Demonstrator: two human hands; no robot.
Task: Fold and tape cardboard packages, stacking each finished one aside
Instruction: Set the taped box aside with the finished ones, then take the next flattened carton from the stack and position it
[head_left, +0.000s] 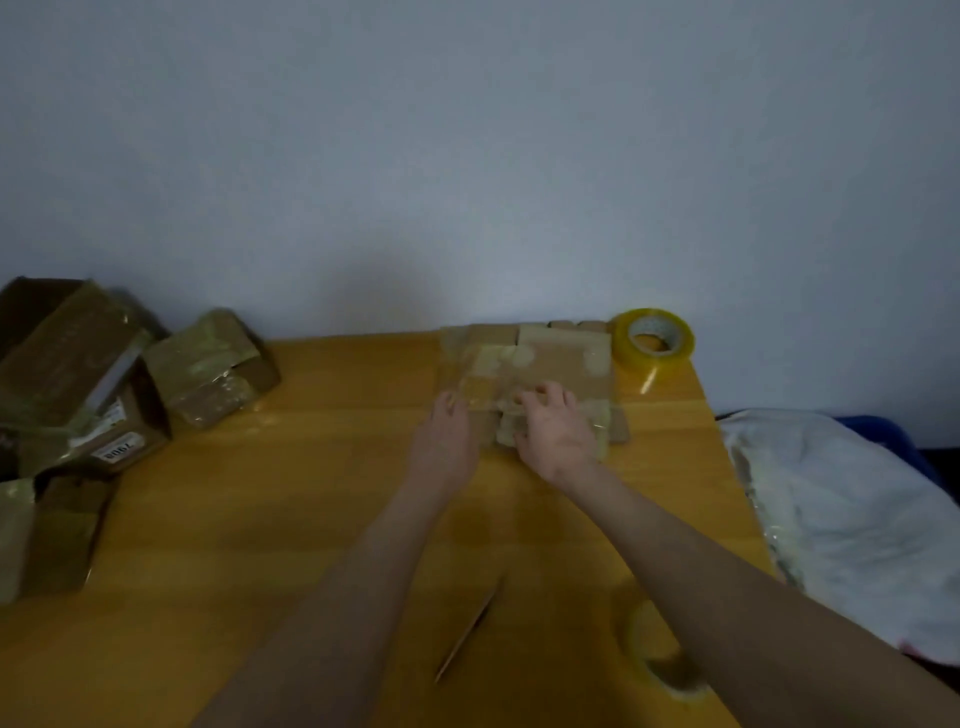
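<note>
flat cardboard lies at the far edge of a yellow table against a bare grey wall. the right hand presses it, fingers spread. the left hand touches its edge; whether it grips, i cannot tell. a tape roll sits just beside.

This looks like a room at home. A yellow table stands against a plain wall. Right of the table lies a white blanket.

yellow table, flat cardboard, tape roll, boxes
</note>
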